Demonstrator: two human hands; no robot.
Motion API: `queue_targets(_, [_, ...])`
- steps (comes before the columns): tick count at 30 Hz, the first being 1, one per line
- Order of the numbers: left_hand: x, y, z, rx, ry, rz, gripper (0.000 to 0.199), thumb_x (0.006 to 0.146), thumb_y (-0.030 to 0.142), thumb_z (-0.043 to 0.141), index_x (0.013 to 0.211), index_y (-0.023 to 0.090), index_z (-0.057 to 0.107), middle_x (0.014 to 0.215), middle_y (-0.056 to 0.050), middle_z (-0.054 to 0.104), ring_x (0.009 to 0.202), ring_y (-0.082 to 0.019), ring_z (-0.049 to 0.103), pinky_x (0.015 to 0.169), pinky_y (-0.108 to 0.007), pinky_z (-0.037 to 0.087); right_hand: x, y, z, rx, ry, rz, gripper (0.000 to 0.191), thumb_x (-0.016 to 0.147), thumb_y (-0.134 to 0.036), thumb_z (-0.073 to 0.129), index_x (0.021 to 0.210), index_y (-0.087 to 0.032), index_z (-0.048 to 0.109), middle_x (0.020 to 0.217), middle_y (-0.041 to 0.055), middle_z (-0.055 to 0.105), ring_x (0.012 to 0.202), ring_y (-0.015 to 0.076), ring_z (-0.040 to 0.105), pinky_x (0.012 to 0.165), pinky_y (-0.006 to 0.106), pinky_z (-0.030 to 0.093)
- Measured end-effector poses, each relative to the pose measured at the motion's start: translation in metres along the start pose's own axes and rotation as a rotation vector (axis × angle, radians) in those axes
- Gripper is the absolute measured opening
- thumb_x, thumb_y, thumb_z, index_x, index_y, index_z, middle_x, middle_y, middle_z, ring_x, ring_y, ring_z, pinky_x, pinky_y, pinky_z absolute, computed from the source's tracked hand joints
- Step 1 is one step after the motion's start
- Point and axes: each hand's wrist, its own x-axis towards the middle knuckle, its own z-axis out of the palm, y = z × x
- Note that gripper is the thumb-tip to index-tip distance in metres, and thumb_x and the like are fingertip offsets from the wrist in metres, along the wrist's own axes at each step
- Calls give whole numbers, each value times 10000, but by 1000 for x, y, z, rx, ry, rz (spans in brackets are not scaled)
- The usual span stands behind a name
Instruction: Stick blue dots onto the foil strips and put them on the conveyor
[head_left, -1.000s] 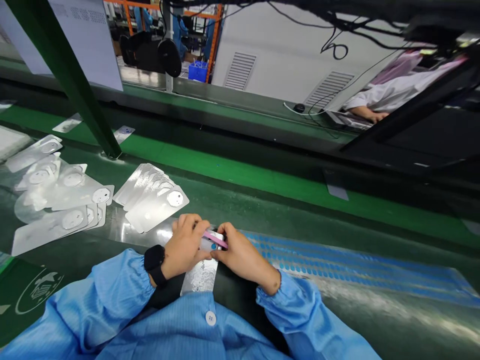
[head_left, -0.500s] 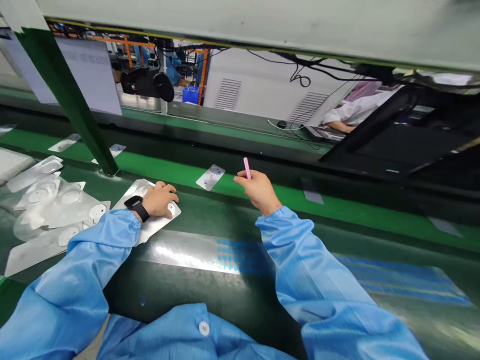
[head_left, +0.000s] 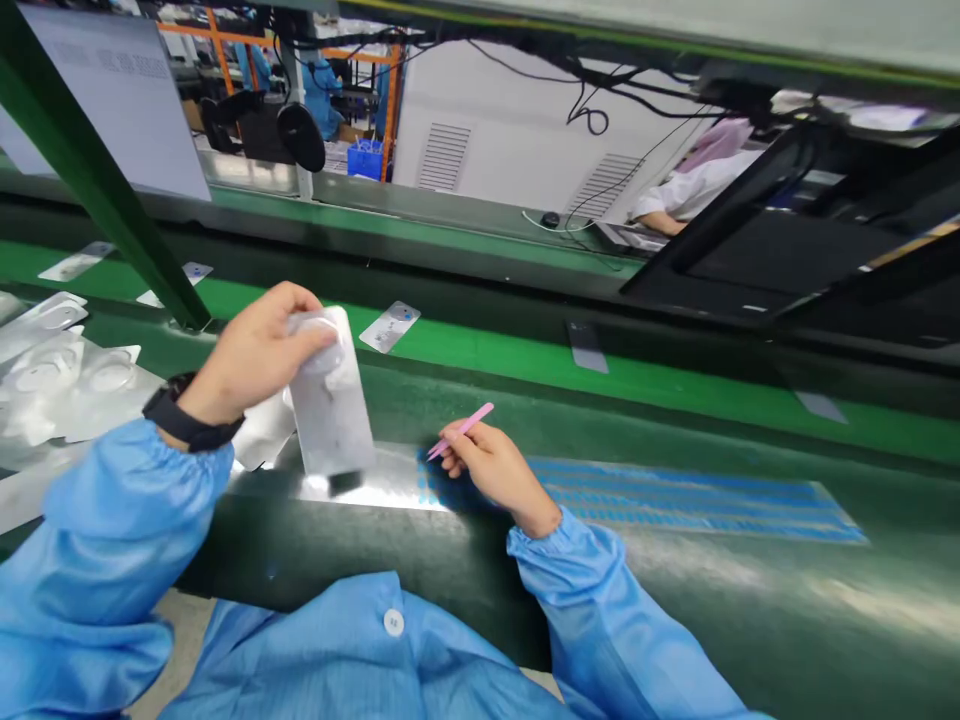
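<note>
The left hand (head_left: 255, 355) hides the top of the foil card (head_left: 331, 405), whose lower end looks blurred. The left frame edge cuts off the stacked foil cards (head_left: 45, 365). Marks on the blue dot sheet (head_left: 675, 497) are too small to read.

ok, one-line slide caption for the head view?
Left hand holds up a silvery blister card above the green workbench; right hand holds pink tweezers.
</note>
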Motion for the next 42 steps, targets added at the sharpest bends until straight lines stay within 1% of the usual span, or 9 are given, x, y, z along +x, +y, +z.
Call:
queue_targets(3, [-29, 9, 38, -143, -184, 73, 217, 764, 330, 570, 944, 209, 558, 919, 17, 630, 830, -165, 585, 741, -269, 459, 16, 2, 7, 34, 4, 41, 208, 735, -356, 670, 708, -171, 580, 587, 15, 647, 510, 131, 616, 512, 247, 519])
queue_targets(6, [-51, 2, 85, -135, -401, 90, 141, 796, 233, 537, 935, 213, 553, 922, 7, 635, 874, -175, 599, 825, -303, 464, 25, 5, 10, 56, 25, 95, 146, 752, -267, 660, 693, -169, 568, 574, 13, 652, 497, 127, 625, 498, 234, 525])
queue_targets(8, [-59, -6, 108, -55, -471, 82, 163, 798, 184, 549, 959, 205, 556, 979, -24, 624, 945, -195, 590, 881, -332, 453, 25, 8, 11, 69, 51, 112, 117, 767, -234, 640, 703, -168, 567, 579, 12, 658, 489, 122, 625, 487, 226, 525])
queue_targets(10, [-64, -13, 120, 17, -509, 110, 202, 802, 163, 567, 1002, 191, 562, 1044, -59, 602, 1031, -217, 554, 933, -360, 433, 21, 10, 10, 82, 80, 118, 107, 773, -229, 631, 715, -170, 564, 585, 11, 663, 483, 120, 625, 482, 223, 525])
queue_targets(20, [-71, -23, 121, 95, -649, 294, 427, 713, 219, 757, 1092, 205, 563, 1180, -56, 577, 1172, -269, 401, 976, -441, 347, 11, 20, 2, 65, 93, 91, 290, 709, -442, 683, 737, -181, 561, 580, 19, 662, 482, 142, 631, 474, 248, 531])
queue_targets(25, [-72, -25, 118, 185, -655, 278, 521, 641, 314, 827, 1091, 230, 578, 1188, -36, 589, 1146, -285, 408, 910, -453, 331, 10, 19, 1, 33, 53, 94, 311, 695, -461, 691, 739, -181, 563, 590, 31, 671, 494, 147, 638, 484, 249, 534])
queue_targets(31, [-72, -26, 113, 215, -644, 276, 579, 652, 379, 813, 1152, 233, 560, 1187, -59, 596, 1128, -288, 421, 876, -423, 330, 10, 15, 2, 59, 55, 119, 314, 683, -460, 697, 723, -175, 571, 569, 18, 660, 471, 133, 621, 469, 239, 525])
queue_targets(37, [-73, -27, 107, 213, -658, 243, 604, 623, 376, 829, 1144, 240, 554, 1216, -57, 590, 1132, -293, 416, 882, -433, 318, 12, 16, 3, 44, 29, 114, 320, 679, -471, 698, 693, -177, 574, 553, 14, 647, 469, 127, 608, 470, 238, 512])
queue_targets(42, [-75, -26, 108, 216, -660, 225, 614, 632, 366, 826, 1160, 238, 540, 1216, -52, 593, 1145, -293, 420, 879, -424, 314, 8, 8, -1, 160, 17, 122, 407, 622, -544, 727, 672, -177, 559, 529, 10, 625, 464, 125, 590, 464, 238, 501])
